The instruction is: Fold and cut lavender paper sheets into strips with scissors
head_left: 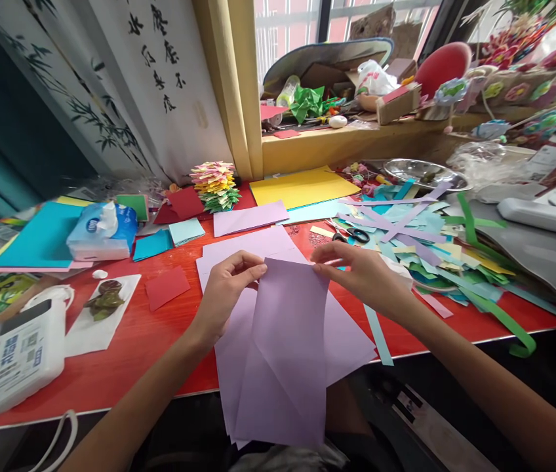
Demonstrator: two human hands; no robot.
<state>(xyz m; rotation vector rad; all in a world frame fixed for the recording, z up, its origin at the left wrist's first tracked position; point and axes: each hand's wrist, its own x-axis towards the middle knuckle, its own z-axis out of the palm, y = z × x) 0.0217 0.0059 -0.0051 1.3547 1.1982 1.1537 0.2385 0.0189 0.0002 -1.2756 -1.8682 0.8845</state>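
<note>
A folded lilac paper sheet [290, 334] hangs over the near edge of the red table [125, 354], on top of other lilac sheets [248, 246]. My left hand [226, 292] pinches the top left corner of the folded sheet, fingers closed on it. The top right corner is pinched by my right hand [359, 275]. Both hands hold the sheet's upper edge just above the table.
Scissors [351, 233] lie behind my right hand amid a heap of coloured paper strips [425, 242]. A tissue pack [101, 233], teal paper [39, 239], a white wipes pack [22, 357] sit at left. Yellow sheet [302, 187], a stack of folded paper pieces [214, 187] and a metal bowl [425, 174] stand behind.
</note>
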